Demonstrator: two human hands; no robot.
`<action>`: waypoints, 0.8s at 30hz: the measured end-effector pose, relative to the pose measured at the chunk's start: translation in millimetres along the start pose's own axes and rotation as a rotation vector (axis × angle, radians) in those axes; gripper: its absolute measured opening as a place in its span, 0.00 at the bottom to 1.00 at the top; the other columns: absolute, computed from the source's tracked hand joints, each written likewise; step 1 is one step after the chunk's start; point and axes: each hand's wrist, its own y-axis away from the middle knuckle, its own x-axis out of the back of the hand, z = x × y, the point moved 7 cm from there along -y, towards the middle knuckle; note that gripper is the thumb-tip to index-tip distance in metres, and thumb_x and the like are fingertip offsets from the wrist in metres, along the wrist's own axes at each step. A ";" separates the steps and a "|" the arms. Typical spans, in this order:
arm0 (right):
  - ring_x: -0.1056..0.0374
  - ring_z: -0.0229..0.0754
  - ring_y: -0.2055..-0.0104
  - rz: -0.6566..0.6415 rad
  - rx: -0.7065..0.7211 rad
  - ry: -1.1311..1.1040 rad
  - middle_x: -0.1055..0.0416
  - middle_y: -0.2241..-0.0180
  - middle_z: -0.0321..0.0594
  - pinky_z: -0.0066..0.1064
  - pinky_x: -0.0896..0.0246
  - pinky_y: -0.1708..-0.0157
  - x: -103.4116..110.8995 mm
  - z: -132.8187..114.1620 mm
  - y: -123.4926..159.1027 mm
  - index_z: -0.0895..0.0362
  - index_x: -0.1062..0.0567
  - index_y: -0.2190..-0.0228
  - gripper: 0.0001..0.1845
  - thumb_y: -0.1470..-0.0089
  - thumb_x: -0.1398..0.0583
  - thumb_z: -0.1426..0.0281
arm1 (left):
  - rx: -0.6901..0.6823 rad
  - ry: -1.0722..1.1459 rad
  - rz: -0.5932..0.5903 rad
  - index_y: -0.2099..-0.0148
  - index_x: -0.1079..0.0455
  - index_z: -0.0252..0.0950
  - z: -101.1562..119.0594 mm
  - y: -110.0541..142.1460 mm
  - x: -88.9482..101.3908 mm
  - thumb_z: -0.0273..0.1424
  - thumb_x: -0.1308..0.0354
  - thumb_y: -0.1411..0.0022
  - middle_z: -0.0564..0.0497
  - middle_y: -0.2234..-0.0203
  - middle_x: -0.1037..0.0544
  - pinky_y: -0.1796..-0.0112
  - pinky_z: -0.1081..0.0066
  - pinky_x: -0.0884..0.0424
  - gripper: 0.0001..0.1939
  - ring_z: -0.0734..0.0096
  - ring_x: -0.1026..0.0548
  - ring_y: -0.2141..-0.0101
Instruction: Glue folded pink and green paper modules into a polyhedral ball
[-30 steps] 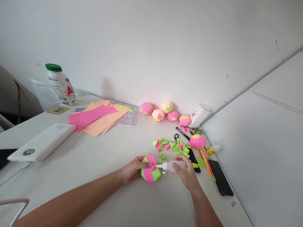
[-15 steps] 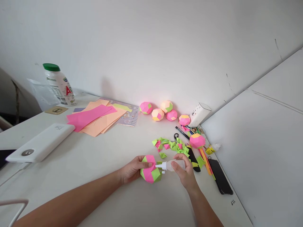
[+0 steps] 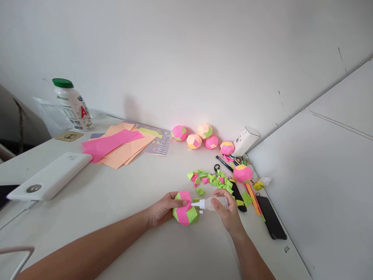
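My left hand point(image 3: 166, 208) grips a pink and green folded-paper ball point(image 3: 186, 217), with the thumb lying across its pink top. My right hand point(image 3: 227, 210) is closed round a small translucent glue bottle point(image 3: 210, 203) tipped on its side. The bottle's white nozzle points left, its tip at the ball's pink paper beside my left thumb; I cannot tell whether glue is coming out. Just beyond both hands lies a loose heap of small folded green and pink paper pieces point(image 3: 214, 179).
Finished-looking paper balls point(image 3: 194, 141) stand along the wall, another ball point(image 3: 243, 174) to the right. Paper sheets point(image 3: 122, 146), a power bank point(image 3: 51, 175) and a green-capped bottle point(image 3: 72, 105) occupy the left. Rightward are a cutter point(image 3: 239, 196), a phone point(image 3: 271, 217) and a yellow-labelled bottle point(image 3: 262, 182).
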 end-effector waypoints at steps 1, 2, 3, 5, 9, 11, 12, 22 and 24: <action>0.34 0.48 0.63 0.007 0.001 0.003 0.32 0.66 0.43 0.33 0.37 0.69 0.3 -0.3 -0.1 0.54 0.28 0.67 0.20 0.55 0.39 0.52 | -0.001 0.001 0.001 0.71 0.26 0.31 0.2 0.1 -0.4 0.29 0.32 0.55 0.47 0.77 0.21 0.67 0.69 0.33 0.08 0.66 0.25 0.74; 0.34 0.48 0.63 0.012 0.001 0.006 0.32 0.66 0.43 0.33 0.37 0.68 0.5 -0.7 -0.1 0.54 0.28 0.67 0.20 0.55 0.39 0.52 | -0.002 0.002 0.000 0.71 0.26 0.31 0.4 0.2 -0.7 0.29 0.32 0.55 0.46 0.77 0.21 0.67 0.69 0.33 0.08 0.66 0.25 0.74; 0.34 0.48 0.63 0.014 0.000 0.008 0.31 0.66 0.43 0.33 0.37 0.68 0.6 -1.1 -0.2 0.54 0.28 0.67 0.20 0.55 0.39 0.52 | -0.003 0.002 -0.001 0.71 0.26 0.31 0.5 0.3 -0.9 0.29 0.32 0.55 0.46 0.77 0.21 0.67 0.69 0.33 0.08 0.66 0.25 0.73; 0.34 0.48 0.63 0.009 -0.006 0.012 0.31 0.66 0.42 0.33 0.37 0.67 0.1 -1.8 -0.2 0.54 0.28 0.67 0.20 0.56 0.39 0.51 | -0.001 -0.001 -0.002 0.71 0.26 0.31 0.2 0.4 -0.8 0.29 0.32 0.55 0.46 0.76 0.21 0.66 0.68 0.32 0.08 0.65 0.25 0.73; 0.34 0.46 0.66 -0.009 -0.026 0.007 0.30 0.67 0.41 0.32 0.37 0.69 -1.5 -2.6 -0.6 0.53 0.29 0.67 0.20 0.56 0.39 0.52 | 0.001 -0.006 0.000 0.71 0.25 0.31 -0.5 0.3 0.7 0.29 0.32 0.55 0.46 0.75 0.21 0.65 0.68 0.32 0.09 0.64 0.24 0.72; 0.34 0.43 0.68 -0.014 -0.045 -0.017 0.31 0.67 0.40 0.31 0.38 0.69 -2.0 -2.3 -0.7 0.53 0.29 0.67 0.20 0.56 0.39 0.52 | 0.000 -0.006 -0.002 0.71 0.25 0.31 -0.4 0.2 0.9 0.30 0.32 0.55 0.45 0.75 0.20 0.65 0.68 0.32 0.09 0.64 0.24 0.72; 0.35 0.42 0.70 -0.012 -0.056 -0.033 0.32 0.67 0.39 0.31 0.38 0.70 -2.2 -2.1 -0.7 0.53 0.29 0.67 0.19 0.56 0.39 0.52 | 0.000 -0.007 -0.002 0.70 0.25 0.31 -0.4 0.2 0.9 0.30 0.32 0.55 0.45 0.75 0.20 0.65 0.68 0.32 0.09 0.65 0.24 0.72; 0.50 0.31 0.82 -0.032 -0.248 -0.193 0.43 0.80 0.30 0.24 0.57 0.83 -9.9 7.2 -0.9 0.54 0.31 0.71 0.19 0.57 0.37 0.53 | -0.005 -0.003 -0.016 0.70 0.25 0.31 -0.8 -0.9 1.7 0.28 0.33 0.53 0.45 0.73 0.20 0.64 0.68 0.32 0.07 0.64 0.24 0.70; 0.51 0.30 0.83 -0.018 -0.298 -0.215 0.43 0.80 0.29 0.23 0.60 0.83 -10.5 9.6 -0.7 0.54 0.31 0.72 0.19 0.58 0.37 0.53 | -0.007 -0.004 -0.015 0.70 0.25 0.31 -0.9 -0.9 2.1 0.28 0.33 0.53 0.45 0.73 0.20 0.64 0.68 0.32 0.07 0.64 0.24 0.70</action>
